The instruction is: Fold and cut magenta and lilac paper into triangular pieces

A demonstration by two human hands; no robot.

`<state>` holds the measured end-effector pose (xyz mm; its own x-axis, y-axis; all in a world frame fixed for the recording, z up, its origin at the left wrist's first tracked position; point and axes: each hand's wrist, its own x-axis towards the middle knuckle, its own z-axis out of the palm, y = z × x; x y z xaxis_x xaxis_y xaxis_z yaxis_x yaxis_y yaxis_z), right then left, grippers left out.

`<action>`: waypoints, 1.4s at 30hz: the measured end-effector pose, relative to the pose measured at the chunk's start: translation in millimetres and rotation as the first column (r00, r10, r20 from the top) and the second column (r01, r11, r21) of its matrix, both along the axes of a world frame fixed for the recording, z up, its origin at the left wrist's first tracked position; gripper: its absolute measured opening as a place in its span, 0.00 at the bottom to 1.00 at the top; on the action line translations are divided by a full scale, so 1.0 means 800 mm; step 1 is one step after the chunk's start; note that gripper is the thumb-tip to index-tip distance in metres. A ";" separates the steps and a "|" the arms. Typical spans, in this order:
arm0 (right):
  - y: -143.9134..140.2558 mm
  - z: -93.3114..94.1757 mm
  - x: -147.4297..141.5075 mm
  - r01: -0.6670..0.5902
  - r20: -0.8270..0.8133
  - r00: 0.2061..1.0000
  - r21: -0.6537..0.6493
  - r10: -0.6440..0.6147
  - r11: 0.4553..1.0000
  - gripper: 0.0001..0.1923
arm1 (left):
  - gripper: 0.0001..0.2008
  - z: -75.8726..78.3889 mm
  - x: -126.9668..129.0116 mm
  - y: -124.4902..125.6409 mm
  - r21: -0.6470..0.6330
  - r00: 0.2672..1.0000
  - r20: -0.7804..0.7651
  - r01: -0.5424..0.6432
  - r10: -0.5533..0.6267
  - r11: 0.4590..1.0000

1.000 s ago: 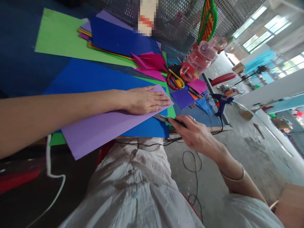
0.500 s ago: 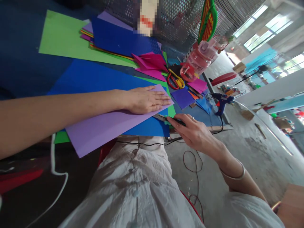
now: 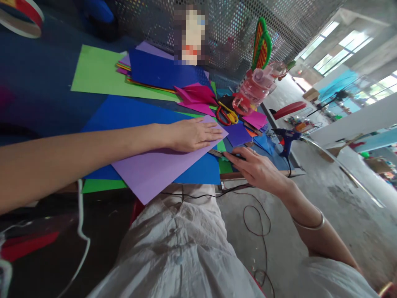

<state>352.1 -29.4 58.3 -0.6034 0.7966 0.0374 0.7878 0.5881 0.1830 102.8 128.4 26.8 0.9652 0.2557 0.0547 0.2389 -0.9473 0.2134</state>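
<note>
My left hand lies flat, fingers together, on the far corner of a light purple paper sheet. That sheet rests on a large blue sheet and hangs over the table's near edge. My right hand grips a utility knife with a green and black handle. Its blade points at the purple sheet's right edge, just below my left fingertips.
Green sheet, dark blue sheet and folded pink paper lie further back. Red and yellow scissors, a pink bottle, small purple squares and a blue glue gun sit at the right. A black cord trails on the floor.
The view shifted up and right. My right hand with the knife moved a little closer to the purple sheet's edge. My left hand stays pressed on the sheet.
</note>
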 end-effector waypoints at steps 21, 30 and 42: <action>0.000 0.003 -0.014 0.020 -0.057 0.998 -0.091 -0.025 0.996 0.25 | 0.31 -0.014 -0.016 0.013 -0.073 0.997 -0.082 0.001 -0.007 0.997; 0.003 0.007 -0.014 0.032 -0.082 0.996 -0.148 -0.044 0.988 0.25 | 0.32 -0.016 -0.014 0.012 -0.059 0.996 -0.086 -0.005 -0.001 0.998; -0.008 0.000 -0.016 0.052 -0.046 0.997 -0.104 -0.057 0.993 0.25 | 0.32 -0.016 -0.014 0.014 -0.048 0.996 -0.093 -0.006 0.001 0.999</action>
